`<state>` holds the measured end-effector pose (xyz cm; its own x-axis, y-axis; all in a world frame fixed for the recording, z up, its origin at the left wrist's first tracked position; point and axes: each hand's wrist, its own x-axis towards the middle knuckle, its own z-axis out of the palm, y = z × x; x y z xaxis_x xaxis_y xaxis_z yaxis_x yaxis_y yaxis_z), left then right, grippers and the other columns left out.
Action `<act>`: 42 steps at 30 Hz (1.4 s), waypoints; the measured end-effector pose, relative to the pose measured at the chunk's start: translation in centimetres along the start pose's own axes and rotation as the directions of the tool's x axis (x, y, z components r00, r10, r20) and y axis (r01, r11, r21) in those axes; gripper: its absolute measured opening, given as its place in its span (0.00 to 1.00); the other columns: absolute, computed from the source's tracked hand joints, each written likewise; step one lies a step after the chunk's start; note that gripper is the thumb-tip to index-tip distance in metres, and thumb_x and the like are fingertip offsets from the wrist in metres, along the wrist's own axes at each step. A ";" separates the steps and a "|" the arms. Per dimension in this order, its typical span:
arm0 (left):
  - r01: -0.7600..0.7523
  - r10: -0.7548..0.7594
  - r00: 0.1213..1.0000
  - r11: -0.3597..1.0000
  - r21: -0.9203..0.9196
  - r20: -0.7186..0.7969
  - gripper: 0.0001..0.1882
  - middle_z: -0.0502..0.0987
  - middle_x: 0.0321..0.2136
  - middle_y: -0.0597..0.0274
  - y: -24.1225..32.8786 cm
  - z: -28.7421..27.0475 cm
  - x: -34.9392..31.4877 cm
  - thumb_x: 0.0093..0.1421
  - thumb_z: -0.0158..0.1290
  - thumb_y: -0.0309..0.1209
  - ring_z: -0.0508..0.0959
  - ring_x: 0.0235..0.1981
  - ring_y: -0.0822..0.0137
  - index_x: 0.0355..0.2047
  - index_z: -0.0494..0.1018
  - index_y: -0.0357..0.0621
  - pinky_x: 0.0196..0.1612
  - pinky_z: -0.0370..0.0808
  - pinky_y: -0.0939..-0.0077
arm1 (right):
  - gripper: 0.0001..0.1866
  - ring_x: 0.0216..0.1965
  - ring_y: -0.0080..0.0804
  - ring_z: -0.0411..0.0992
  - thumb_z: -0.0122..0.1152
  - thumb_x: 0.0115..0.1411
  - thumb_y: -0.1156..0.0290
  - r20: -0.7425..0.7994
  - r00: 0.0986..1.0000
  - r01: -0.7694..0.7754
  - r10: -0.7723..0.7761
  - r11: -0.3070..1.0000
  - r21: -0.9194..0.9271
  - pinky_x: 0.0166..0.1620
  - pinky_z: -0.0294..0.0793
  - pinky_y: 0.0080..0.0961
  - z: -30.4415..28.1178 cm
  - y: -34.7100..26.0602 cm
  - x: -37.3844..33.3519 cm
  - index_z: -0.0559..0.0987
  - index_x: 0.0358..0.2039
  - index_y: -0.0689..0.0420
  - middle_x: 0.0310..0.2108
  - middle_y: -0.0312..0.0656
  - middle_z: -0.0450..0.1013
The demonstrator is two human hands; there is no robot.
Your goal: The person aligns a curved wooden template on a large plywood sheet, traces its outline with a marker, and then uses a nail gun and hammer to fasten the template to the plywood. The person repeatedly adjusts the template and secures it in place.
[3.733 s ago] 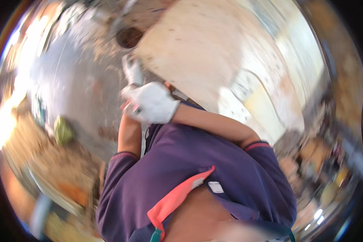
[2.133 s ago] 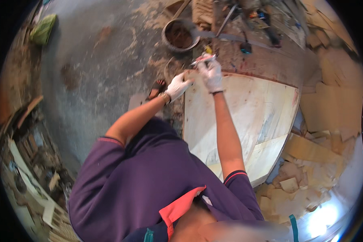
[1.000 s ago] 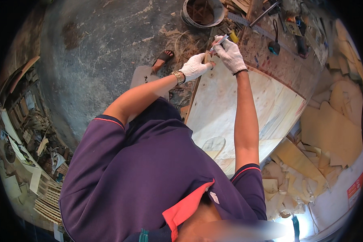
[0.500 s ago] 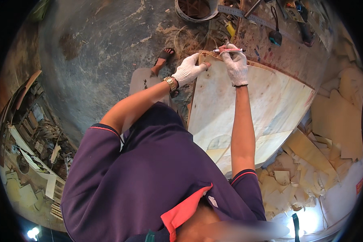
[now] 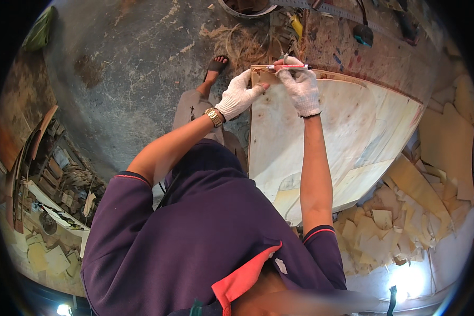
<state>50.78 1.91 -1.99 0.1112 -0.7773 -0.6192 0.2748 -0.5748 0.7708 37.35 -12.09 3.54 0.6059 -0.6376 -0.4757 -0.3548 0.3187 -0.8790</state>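
Note:
A large pale plywood board [image 5: 342, 113] with a curved far edge lies in front of me, slightly to the right. My left hand [image 5: 238, 97], in a white knit glove, grips its far left corner, the bare thumb on top and the other fingers at the side edge. In my right hand [image 5: 300, 88], also gloved, is a red and white pen [image 5: 295, 67], held nearly level over the board's far edge close to that corner. Fingers hide the middle of the pen, and I cannot tell if its tip touches the wood. A brown wooden strip [image 5: 347, 78] shows along the far edge.
Beyond the board is a stained wooden surface [image 5: 332, 39] bearing a steel ruler [image 5: 342, 23] and a black and teal tape measure [image 5: 363, 35]. A bucket [image 5: 247, 11] stands at the far side. Offcuts [image 5: 374, 226] pile up at right, wood scraps [image 5: 63, 179] at left.
The whole view has shifted slightly, with the far tools now nearer the top rim. Both hands keep almost the same places at the board's corner, the pen still in the right one.

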 end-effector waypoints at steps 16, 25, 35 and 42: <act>0.056 -0.056 0.998 0.997 0.050 0.006 0.28 0.83 0.44 0.54 -0.1 -0.1 0.1 0.63 0.62 0.41 0.81 0.44 0.67 0.58 0.73 0.38 0.53 0.75 0.70 | 0.08 0.44 0.29 0.76 0.65 0.64 0.80 0.003 0.982 0.182 -0.189 0.943 -0.277 0.50 0.77 0.28 -1.7 0.3 -1.1 0.80 0.42 0.67 0.44 0.45 0.78; 0.001 -0.001 1.000 1.000 0.007 -0.001 0.26 0.83 0.43 0.58 -0.1 0.1 0.0 0.65 0.60 0.41 0.79 0.43 0.71 0.57 0.73 0.36 0.49 0.75 0.72 | 0.08 0.40 0.36 0.75 0.69 0.60 0.77 -0.109 0.979 0.137 -0.171 0.956 -0.260 0.47 0.74 0.31 -2.3 0.3 -1.1 0.82 0.39 0.65 0.35 0.44 0.77; 0.014 -0.014 1.000 0.999 -0.049 0.003 0.27 0.83 0.43 0.56 -0.7 0.1 0.2 0.64 0.61 0.38 0.80 0.43 0.70 0.58 0.72 0.34 0.50 0.76 0.71 | 0.07 0.39 0.34 0.75 0.69 0.60 0.78 -0.114 0.985 0.090 -0.130 0.949 -0.303 0.46 0.74 0.30 -2.7 0.2 -1.3 0.82 0.39 0.64 0.38 0.43 0.76; 0.027 -0.027 1.000 0.998 -0.062 0.006 0.27 0.83 0.43 0.55 -0.8 0.2 0.3 0.64 0.61 0.38 0.80 0.43 0.70 0.58 0.72 0.35 0.50 0.76 0.71 | 0.08 0.39 0.41 0.76 0.69 0.59 0.73 -0.062 0.978 0.149 -0.200 0.872 -0.466 0.51 0.73 0.35 -3.1 0.2 -1.2 0.82 0.37 0.63 0.36 0.45 0.78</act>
<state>50.40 2.10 -2.77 0.0984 -0.7632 -0.6386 0.3365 -0.5784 0.7431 34.30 -13.45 4.05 0.6195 -0.7304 -0.2876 -0.5512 -0.1439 -0.8219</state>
